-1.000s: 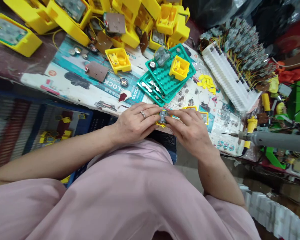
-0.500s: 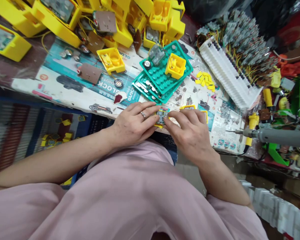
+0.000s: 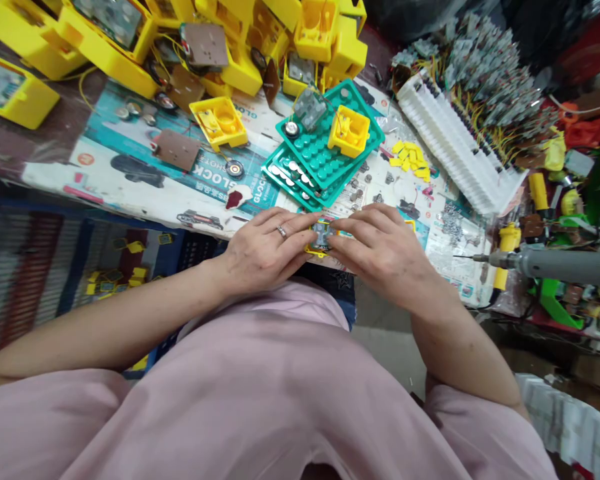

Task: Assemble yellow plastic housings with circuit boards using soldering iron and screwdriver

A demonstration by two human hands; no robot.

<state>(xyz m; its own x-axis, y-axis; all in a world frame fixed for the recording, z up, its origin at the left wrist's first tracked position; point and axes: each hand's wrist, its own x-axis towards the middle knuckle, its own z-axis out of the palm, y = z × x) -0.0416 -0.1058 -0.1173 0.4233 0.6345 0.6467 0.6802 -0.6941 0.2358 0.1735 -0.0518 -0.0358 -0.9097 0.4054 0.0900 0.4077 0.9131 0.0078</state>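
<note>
Small yellow housing [image 3: 319, 239] with a grey part showing in it sits at the near edge of the table [image 3: 130, 175], and I've got it pinned right between both hands. My left hand [image 3: 265, 248] pinches it from the left, ringed finger stretched toward it; my right hand [image 3: 386, 250] pinches from the right, fingers curled over its top. Neither hand is nearer, both touching. Its long axis I cannot tell, fingers hide too much. Stacked green trays [image 3: 325, 150] lie just beyond.
</note>
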